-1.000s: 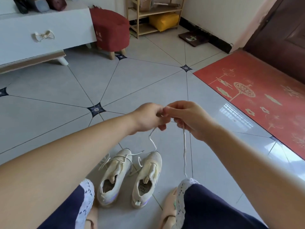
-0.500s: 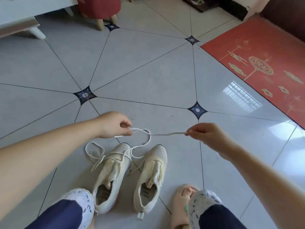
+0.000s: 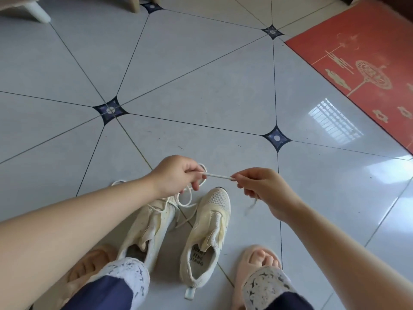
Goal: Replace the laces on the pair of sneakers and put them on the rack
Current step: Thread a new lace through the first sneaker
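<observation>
Tile floor (image 3: 201, 86). Left grip (image 3: 176, 175) and right grip (image 3: 261, 189) each pinch the lace (image 3: 218, 176); limp, light, I'd hold near its tip.

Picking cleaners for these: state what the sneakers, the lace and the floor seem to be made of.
Sneakers: cream knit mesh fabric, matte; fine weave shows at the toe, with yellowed patches.
Lace: white braided textile cord, perhaps cotton or polyester; it hangs in limp loops.
Floor: likely glazed ceramic tile, glossy; it mirrors a window and has thin joint lines.
</observation>
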### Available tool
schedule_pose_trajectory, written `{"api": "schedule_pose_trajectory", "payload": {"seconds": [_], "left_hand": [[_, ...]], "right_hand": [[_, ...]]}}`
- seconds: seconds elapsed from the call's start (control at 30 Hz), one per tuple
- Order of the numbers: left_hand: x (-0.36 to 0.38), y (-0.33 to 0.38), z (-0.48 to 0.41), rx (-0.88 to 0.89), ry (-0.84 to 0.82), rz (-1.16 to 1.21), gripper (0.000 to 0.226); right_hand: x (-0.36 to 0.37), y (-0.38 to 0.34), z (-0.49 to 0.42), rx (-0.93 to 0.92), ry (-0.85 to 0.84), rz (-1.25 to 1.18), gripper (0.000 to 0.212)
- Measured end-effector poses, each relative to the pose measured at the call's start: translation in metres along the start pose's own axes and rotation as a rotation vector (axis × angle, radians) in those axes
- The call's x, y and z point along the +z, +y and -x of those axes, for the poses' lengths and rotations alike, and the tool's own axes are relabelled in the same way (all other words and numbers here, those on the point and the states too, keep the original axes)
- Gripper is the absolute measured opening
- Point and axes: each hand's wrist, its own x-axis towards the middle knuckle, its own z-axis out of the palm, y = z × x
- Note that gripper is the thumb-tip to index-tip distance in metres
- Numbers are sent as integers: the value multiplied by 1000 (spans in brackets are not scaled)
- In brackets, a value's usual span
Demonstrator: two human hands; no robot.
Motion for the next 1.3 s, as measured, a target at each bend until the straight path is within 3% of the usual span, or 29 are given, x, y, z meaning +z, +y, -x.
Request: {"api": "schedule_pose_trajectory", "payload": {"seconds": [0.13,0.2,0.27,0.33,0.4,0.47,0.53,0.63,0.73,0.8,0.87,1.0,1.17,1.23,1.3], "left_hand": [[-11,-21,8,-117,72,-104,18],[-17,-24,11,-169,52,-269,8],[-17,-21,16,-169,-13,-399,38],[-6,-9,21,-75,-70,-290,67],[10,5,25,29,-123,-123,74],[20,12,26,65,-125,10,66],[21,12,27,89,-69,-10,45],[18,3,30,103,36,-63,16],[18,-6,28,45,30,-95,12],[22,-11,26,11,-24,-99,3],[29,-15,23,-16,-46,-91,11],[39,-21,18,7,14,-122,11],[42,-28,16,-8,29,-142,8],[43,-32,13,-51,74,-125,5],[46,-38,12,-105,91,-131,8]], "right_hand": [[-10,14,0,43,115,147,12],[-7,14,1,23,128,134,15],[6,8,4,-31,82,163,18],[25,1,7,-82,32,202,17],[40,-5,11,-111,7,188,15],[47,-9,15,-109,-56,66,15],[47,-10,18,-87,-126,-57,18],[44,-2,18,-73,-74,14,10],[44,8,14,-16,28,55,6],[48,12,12,8,-2,56,16],[54,16,11,9,-42,60,24],[57,22,9,39,-50,-39,4],[52,30,6,54,-7,1,11],[54,35,4,64,57,117,14],[56,46,3,51,115,414,13]]}}
